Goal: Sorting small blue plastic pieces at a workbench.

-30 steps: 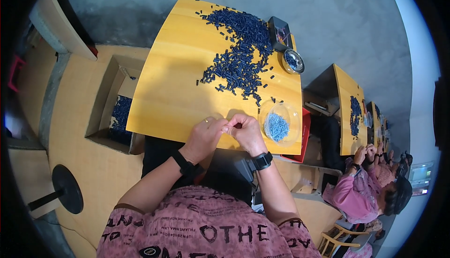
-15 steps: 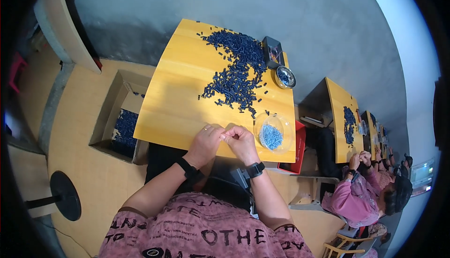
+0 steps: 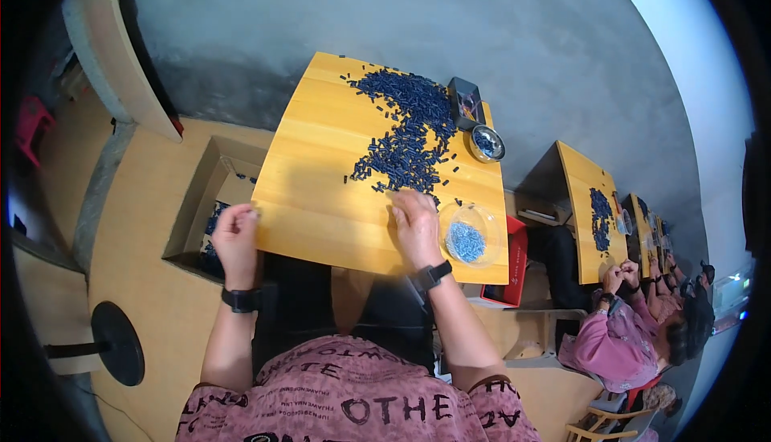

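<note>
My left hand [image 3: 235, 237] is off the table's left corner, above the cardboard box. Its fingers are curled in a pinch; whatever is between them is too small to name. At the near edge of the heap of small dark blue tube-shaped pieces [image 3: 408, 161], my right hand [image 3: 418, 225] bends down over the tabletop. Its fingers are drawn together, their tips hidden against the pieces. Just right of it sits a clear round dish [image 3: 491, 247] holding many tiny pale blue pieces [image 3: 466, 242]. Each wrist wears a black band.
The yellow table [image 3: 309, 177] also bears a black tray [image 3: 465, 101] and a metal bowl [image 3: 487, 144] with dark pieces. On the floor at left stands the cardboard box [image 3: 191, 201], with dark pieces inside. A red box [image 3: 516, 261] is right of the table. Co-workers [image 3: 618, 337] sit at further tables.
My hands were together at the table's front edge and have parted. The left went left, over the cardboard box. The right moved forward to the near edge of the dark pieces.
</note>
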Demonstrator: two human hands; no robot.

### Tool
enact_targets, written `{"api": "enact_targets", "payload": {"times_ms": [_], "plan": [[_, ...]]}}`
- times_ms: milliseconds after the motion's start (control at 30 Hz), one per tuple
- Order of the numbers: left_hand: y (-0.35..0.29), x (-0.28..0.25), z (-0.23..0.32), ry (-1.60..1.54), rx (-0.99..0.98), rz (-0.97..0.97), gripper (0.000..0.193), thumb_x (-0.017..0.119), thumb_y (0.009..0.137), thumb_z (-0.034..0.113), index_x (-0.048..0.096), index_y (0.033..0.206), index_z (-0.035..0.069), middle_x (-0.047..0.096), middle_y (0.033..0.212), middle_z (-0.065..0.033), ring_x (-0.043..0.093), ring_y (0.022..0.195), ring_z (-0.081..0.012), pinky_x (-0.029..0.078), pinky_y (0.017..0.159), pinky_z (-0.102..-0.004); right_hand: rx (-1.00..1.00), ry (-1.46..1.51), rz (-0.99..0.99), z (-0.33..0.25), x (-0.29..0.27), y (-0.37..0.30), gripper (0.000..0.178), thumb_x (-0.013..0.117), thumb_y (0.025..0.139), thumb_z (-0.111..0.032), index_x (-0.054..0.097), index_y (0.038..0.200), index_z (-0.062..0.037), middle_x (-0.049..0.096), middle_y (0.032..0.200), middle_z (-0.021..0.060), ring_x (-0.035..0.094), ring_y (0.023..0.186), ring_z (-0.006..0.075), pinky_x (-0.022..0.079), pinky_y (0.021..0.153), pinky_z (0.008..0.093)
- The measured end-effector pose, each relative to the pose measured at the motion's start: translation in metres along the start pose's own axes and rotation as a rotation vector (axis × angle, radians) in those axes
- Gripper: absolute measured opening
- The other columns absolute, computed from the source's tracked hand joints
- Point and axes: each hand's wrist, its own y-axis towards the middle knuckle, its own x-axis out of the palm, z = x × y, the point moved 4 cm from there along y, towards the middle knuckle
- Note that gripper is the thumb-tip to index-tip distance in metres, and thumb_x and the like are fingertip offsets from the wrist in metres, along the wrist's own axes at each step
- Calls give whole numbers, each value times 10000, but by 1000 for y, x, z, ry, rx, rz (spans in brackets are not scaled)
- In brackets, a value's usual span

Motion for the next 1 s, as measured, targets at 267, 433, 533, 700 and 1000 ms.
{"api": "enact_targets", "payload": {"times_ms": [267,433,533,700,1000], "plan": [[34,-78,-42,653,68,194,273,636,845,-40,654,1114,-3,651,1044,-80,619,1002,-173,500,872,-277,18,-171,-78,34,50,52,532,646,880,-163,483,1355,10,386,1456,289,356,1355,443,310,1129,446],[32,-21,0,538,293,45,337,627,788,-60,642,1118,8,611,1219,-150,586,1128,-310,458,978,-370,16,-175,-103,47,62,58,502,624,906,-210,501,1348,-6,369,1473,272,334,1369,432,284,1142,453],[26,48,27,560,446,-276,416,614,763,-71,615,1171,15,571,1293,-187,538,1208,-364,442,1014,-390,16,-161,-75,48,62,60,473,632,901,-206,531,1325,-22,403,1450,264,362,1350,428,302,1130,460],[13,135,-6,573,333,-626,525,612,796,-22,519,1310,22,445,1436,-210,401,1355,-364,350,1109,-406,-44,-73,-90,46,68,60,386,664,874,-175,615,1229,-29,497,1377,237,433,1296,407,360,1088,451],[15,192,-34,554,359,-669,480,527,940,111,422,1393,-10,394,1462,-238,310,1398,-397,262,1155,-425,-122,85,-127,32,58,43,273,682,824,-37,674,1096,-12,610,1247,190,530,1206,380,436,1017,426]]}}
